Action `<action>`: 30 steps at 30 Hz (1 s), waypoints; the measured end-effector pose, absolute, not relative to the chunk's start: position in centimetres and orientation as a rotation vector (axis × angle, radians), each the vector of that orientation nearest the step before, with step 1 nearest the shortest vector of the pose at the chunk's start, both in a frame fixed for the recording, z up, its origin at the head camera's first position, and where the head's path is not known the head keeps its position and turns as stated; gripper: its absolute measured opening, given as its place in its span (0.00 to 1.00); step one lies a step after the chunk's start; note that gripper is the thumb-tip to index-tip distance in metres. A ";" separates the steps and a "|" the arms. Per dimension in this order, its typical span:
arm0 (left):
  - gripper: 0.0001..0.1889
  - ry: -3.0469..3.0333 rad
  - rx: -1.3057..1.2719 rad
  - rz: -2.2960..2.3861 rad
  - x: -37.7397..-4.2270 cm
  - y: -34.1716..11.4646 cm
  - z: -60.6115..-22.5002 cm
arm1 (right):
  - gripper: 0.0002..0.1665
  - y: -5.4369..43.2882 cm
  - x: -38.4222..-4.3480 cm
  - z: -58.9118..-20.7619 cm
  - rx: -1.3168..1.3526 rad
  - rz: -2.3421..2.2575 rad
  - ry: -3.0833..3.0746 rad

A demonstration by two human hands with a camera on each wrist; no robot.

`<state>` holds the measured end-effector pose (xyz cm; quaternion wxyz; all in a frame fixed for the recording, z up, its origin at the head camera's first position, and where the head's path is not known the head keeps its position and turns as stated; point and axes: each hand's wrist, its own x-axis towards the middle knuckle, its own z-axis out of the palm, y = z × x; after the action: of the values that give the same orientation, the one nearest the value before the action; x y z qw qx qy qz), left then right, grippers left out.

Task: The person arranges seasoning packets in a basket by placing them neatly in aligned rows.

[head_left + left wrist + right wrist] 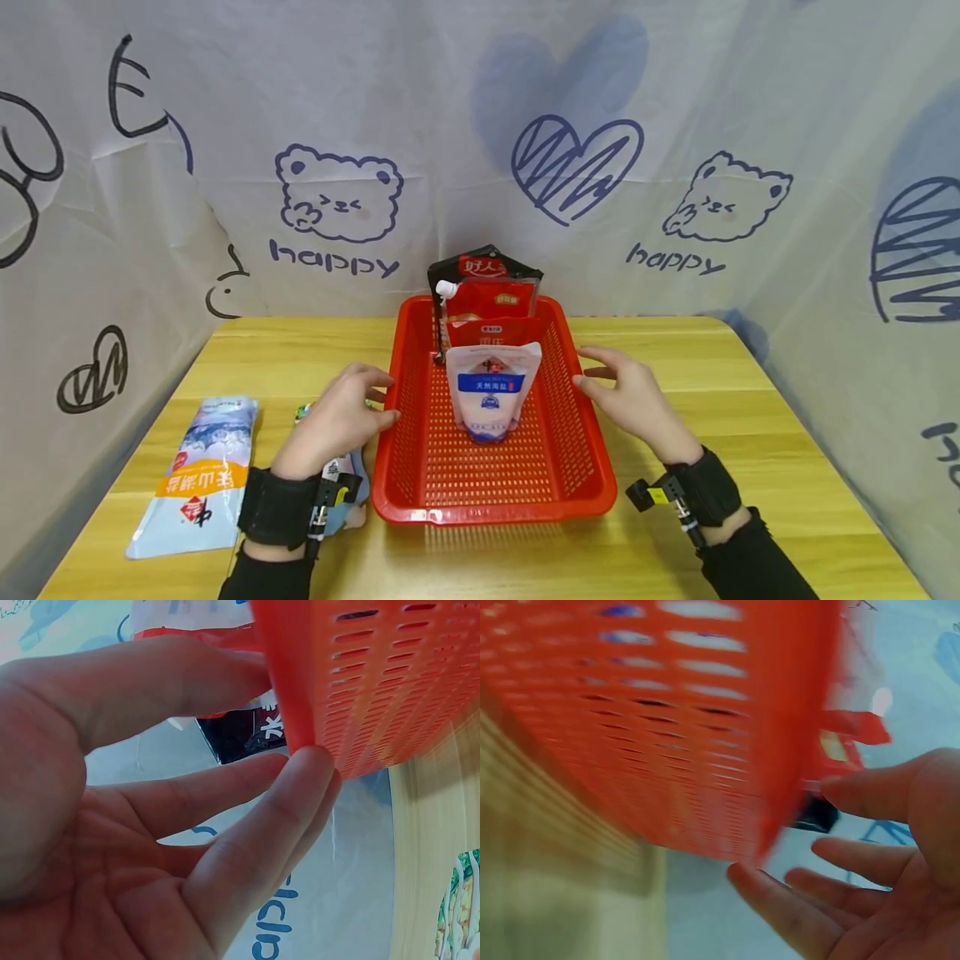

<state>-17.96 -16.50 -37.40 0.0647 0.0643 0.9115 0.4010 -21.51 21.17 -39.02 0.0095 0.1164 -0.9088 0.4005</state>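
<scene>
A red plastic basket (492, 515) with perforated walls stands on the table in front of me. My left hand (347, 414) pinches its left rim, the thumb inside and the fingers against the outer wall, as the left wrist view shows. At the right rim is my right hand (626, 398), its fingers loosely spread and fingertips right at the edge. Inside the basket, a white and blue salt pouch (491, 400) stands in front of a red packet (495, 332), a red pouch with a white spout (495, 300) and a black bag (444, 272).
Left of the basket lies a pale blue and orange salt bag (202, 475). A smaller pouch (352, 500) lies partly hidden under my left wrist. Behind the wooden table (757, 467) hangs a white cloth (465, 100) with drawn bears and hearts.
</scene>
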 end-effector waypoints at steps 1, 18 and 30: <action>0.23 2.752 0.192 1.215 -17.9 -16.5 -37.5 | 0.30 21.1 -21.4 -39.5 0.370 1.277 -2.827; 0.22 2.929 0.255 1.237 -18.1 -18.3 -38.2 | 0.33 20.0 -20.4 -43.0 0.363 1.423 -2.670; 0.40 3.052 -0.255 1.127 -17.6 -22.0 -40.2 | 0.33 19.8 -20.4 -43.3 0.342 1.433 -2.655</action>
<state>-17.56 -22.05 -40.25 -0.0608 -0.0781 0.9335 0.3447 -20.39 19.78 -43.26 0.0526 0.1124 -0.8733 0.4711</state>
